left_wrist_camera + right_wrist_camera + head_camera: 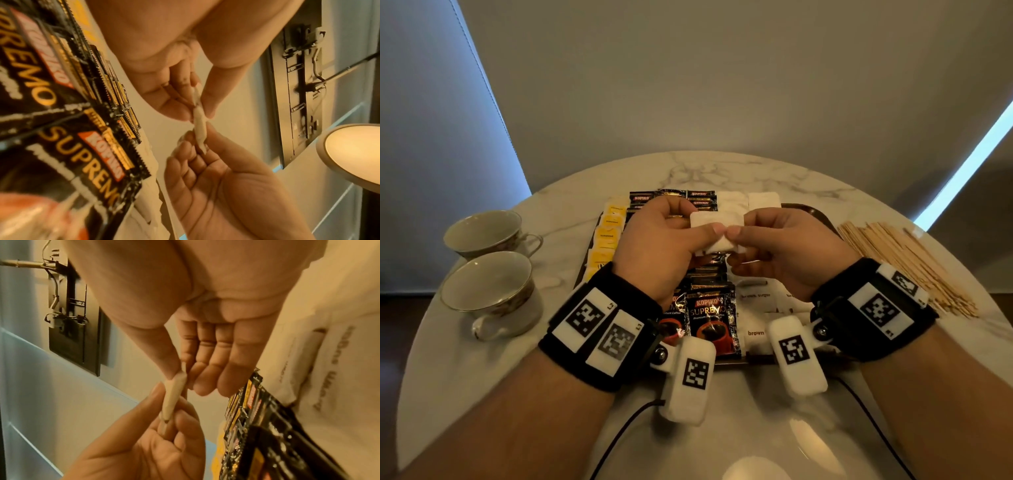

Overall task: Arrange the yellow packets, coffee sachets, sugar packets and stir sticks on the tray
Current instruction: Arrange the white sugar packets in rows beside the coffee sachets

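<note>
Left fingers: the left hand (664, 246) pinches the left end of a white sugar packet (714, 236) between thumb and curled fingers (164, 104).
Right fingers: the right hand (787, 250) pinches the right end of the same packet; the other fingers (207, 369) are loosely bent under it.
Packet: held up in the air over the middle of the tray (822, 219).
Tray, left: a row of yellow packets (607, 240).
Tray, middle: black coffee sachets (710, 322) in rows from far to near.
Tray, right: more white sugar packets (763, 200), far and near.
Table (722, 171), right: a pile of stir sticks (907, 267) beside the tray.
Table, left: two cups (489, 291), well apart from the tray.
</note>
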Tool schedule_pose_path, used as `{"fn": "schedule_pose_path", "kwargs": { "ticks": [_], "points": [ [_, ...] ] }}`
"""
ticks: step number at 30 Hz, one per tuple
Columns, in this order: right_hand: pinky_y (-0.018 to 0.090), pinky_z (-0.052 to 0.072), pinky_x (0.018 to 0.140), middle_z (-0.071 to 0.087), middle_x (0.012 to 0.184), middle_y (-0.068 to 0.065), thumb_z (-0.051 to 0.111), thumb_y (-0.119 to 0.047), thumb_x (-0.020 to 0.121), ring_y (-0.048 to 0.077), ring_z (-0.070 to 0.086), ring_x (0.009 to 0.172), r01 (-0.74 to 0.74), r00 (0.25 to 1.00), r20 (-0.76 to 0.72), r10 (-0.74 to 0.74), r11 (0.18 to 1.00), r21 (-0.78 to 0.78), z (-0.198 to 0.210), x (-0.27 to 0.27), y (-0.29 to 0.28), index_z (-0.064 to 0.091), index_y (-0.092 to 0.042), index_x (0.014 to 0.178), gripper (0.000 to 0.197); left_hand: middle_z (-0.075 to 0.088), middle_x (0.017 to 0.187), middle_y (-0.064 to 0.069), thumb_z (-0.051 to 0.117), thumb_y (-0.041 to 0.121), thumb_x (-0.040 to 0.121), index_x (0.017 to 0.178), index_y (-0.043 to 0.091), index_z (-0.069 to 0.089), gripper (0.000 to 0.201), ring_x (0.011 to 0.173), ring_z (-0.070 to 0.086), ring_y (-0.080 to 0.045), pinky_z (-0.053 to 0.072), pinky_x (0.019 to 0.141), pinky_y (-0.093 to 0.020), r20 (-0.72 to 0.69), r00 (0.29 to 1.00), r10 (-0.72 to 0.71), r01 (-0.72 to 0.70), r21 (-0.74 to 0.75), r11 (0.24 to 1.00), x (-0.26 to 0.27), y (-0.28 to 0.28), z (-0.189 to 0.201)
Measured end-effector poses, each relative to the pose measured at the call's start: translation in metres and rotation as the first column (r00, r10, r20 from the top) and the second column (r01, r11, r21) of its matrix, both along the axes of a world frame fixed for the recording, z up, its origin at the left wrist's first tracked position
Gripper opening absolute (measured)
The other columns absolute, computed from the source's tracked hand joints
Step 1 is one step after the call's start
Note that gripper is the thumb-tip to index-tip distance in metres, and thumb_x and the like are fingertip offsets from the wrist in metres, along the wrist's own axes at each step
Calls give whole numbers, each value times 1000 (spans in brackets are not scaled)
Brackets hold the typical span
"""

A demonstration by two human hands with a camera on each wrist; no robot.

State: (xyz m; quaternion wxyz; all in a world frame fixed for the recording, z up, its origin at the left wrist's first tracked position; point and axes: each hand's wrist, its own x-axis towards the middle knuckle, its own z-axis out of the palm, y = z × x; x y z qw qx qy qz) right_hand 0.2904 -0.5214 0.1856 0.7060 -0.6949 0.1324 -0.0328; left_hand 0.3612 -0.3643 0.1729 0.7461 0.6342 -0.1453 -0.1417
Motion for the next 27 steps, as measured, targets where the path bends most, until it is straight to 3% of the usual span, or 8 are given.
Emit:
{"fn": "schedule_pose_path", "kwargs": {
  "ticks": [3,5,8,10,12,17,23,27],
  "points": [
    [37,59,69,70,76,9,67,-10,95,21,65,65,86,995,38,-88,995,54,-3,0,-4,66,-3,92,8,79,95,-14,81,-8,79,90,15,52,38,88,78,-34,62,82,-55,66,998,-2,1,12,1000,-1,-1,-2],
    [36,59,64,69,76,11,66,-12,97,21,64,63,128,990,54,-131,990,64,-3,-1,-7,65,-1,96,11,78,98,-12,86,-1,73,79,23,58,38,93,77,-34,60,86,-61,170,985,-3,-13,93,996,-2,0,-1],
    [32,59,59,69,78,13,65,-14,98,21,64,63,147,986,62,-152,986,81,-4,-3,-9,62,-3,92,13,79,91,-1,89,7,71,68,30,71,29,91,76,-22,62,85,-53,290,956,-33,-35,225,974,-4,2,3],
    [32,59,62,72,87,14,69,-14,94,21,68,70,90,994,55,-94,994,58,-3,-6,-11,66,-3,95,12,79,90,6,86,5,77,83,27,79,25,86,76,-12,63,87,-42,306,951,-47,-33,251,967,-6,2,3],
    [31,59,65,75,96,13,77,-11,84,20,69,76,6,1000,23,-7,1000,25,-3,-10,-12,71,-5,107,25,80,93,7,84,4,80,97,24,81,26,86,76,-7,63,86,-36,311,948,-67,-23,279,960,-10,3,6],
    [30,60,65,77,93,10,76,-1,83,18,68,73,28,999,-17,-29,998,-53,-5,-11,-13,74,-9,107,25,79,90,9,80,0,81,100,31,81,37,80,76,-6,63,81,-33,326,939,-105,-22,363,931,-14,4,8],
    [31,58,66,76,95,10,74,-3,86,16,68,76,35,999,-19,-35,999,12,-6,-13,-13,75,-7,107,22,77,76,8,78,0,79,101,34,81,40,64,72,-19,62,62,-29,347,931,-115,-43,417,908,-17,6,11],
    [30,58,65,75,93,9,72,1,86,15,68,73,29,998,-48,-27,998,47,-3,-14,-16,73,-3,111,26,75,76,11,78,-1,79,102,32,81,40,51,63,-6,47,48,-15,327,936,-128,-21,417,909,-16,8,13]
  ]
}}
